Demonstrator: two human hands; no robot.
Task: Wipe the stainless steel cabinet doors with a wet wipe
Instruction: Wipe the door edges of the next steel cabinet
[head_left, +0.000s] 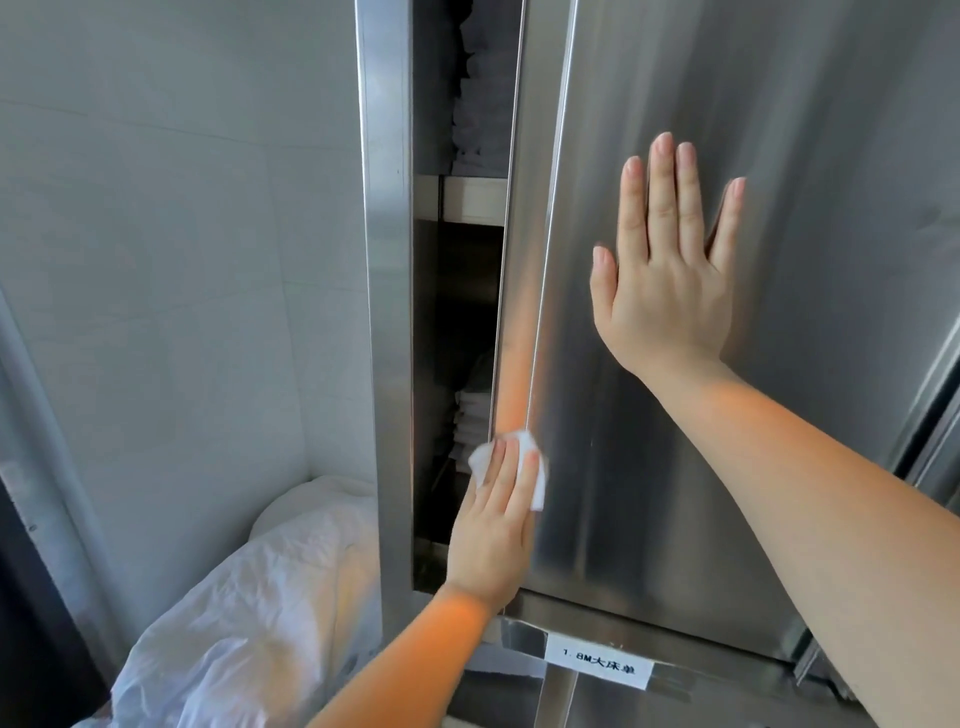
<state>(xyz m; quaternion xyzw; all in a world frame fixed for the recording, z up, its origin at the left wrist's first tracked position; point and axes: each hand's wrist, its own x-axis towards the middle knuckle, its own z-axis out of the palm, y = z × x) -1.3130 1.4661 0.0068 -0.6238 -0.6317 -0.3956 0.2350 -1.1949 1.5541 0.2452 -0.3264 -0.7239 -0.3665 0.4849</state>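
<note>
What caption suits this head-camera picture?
Left hand presses white wet wipe on stainless steel cabinet door edge; right hand lies flat on it.

The cabinet door (675, 467) is brushed silver-grey steel with faint vertical streaks, and the wipe (537, 480) at its 8 o'clock edge is plain white. At 6 o'clock a white label (597, 667) carries black characters; the wall (156, 208) is pale grey-white.

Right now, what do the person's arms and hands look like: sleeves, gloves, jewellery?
Both forearms are bare as far as the frame shows: no sleeves in view. No gloves on the left hand or the right hand. No rings, watch or bracelets visible on either. Fingernails are short and unpainted.
</note>
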